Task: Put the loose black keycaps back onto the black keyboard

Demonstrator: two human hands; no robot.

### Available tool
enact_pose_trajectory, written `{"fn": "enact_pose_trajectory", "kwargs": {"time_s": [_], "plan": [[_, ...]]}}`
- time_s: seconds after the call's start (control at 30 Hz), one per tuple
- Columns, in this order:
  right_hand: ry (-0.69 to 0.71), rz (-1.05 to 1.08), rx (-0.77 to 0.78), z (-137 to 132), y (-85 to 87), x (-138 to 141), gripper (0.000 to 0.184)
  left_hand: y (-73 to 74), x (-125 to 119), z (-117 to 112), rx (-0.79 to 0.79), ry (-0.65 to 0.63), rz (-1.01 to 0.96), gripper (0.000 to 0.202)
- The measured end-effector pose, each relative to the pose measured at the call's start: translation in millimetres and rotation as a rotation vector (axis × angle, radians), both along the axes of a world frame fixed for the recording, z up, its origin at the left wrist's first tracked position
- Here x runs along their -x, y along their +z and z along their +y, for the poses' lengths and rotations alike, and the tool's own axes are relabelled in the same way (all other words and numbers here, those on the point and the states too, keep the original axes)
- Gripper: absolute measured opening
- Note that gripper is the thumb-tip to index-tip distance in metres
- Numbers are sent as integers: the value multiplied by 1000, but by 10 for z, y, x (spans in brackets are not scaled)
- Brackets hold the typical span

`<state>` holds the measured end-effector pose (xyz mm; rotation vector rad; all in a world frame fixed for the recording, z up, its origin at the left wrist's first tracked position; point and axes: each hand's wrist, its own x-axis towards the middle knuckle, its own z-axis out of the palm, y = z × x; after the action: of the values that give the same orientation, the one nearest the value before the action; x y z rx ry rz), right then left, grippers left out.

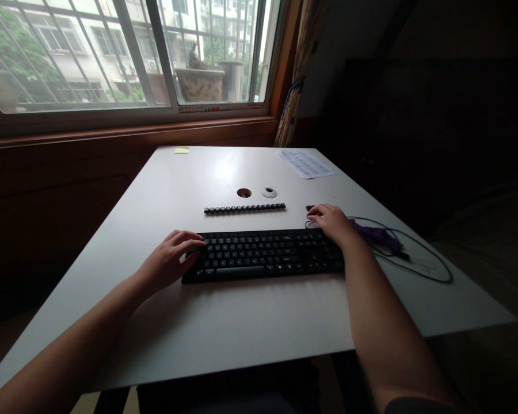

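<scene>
Bare forearms [82, 339] reach over a smooth white table [242, 328]: left hand [171, 257], thumb and fingers apart, rests on the black keyboard [248, 256], seemingly steadying its end; beyond, keycap-like blocks [244, 209] line up, perhaps for order; right hand [331, 222] bunches beside a black piece [309, 207], whether gripped I cannot tell; crumpled purple cloth [373, 233], looped cable [448, 280]

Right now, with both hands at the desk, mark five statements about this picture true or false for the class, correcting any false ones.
1. The left hand touches the left end of the keyboard. True.
2. The right hand touches that same end. False: it is by the far right part.
3. A row of black keys lies between keyboard and window. True.
4. The yellow note lies on the printed sheets. False: they lie apart.
5. The white ring sits right of the hole. True.
</scene>
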<state>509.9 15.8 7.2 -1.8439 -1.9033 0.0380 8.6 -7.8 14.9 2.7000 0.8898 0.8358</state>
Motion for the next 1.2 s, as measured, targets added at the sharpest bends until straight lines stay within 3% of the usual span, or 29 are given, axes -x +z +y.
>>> {"fn": "enact_pose_trajectory", "kwargs": {"time_s": [0.17, 0.37, 0.67, 1.2], "plan": [[-95, 283, 128, -319, 208, -173, 27, -17, 9, 10, -7, -3, 5, 24], [-44, 403, 338, -549, 316, -339, 32, -54, 25, 24, -2, 0, 16, 24], [12, 378, 480, -604, 372, -341, 31, -37, 11, 15, -4, 1, 4, 24], [48, 270, 466, -594, 441, -214, 29, -27, 3, 14, -7, 4, -5, 23]]}}
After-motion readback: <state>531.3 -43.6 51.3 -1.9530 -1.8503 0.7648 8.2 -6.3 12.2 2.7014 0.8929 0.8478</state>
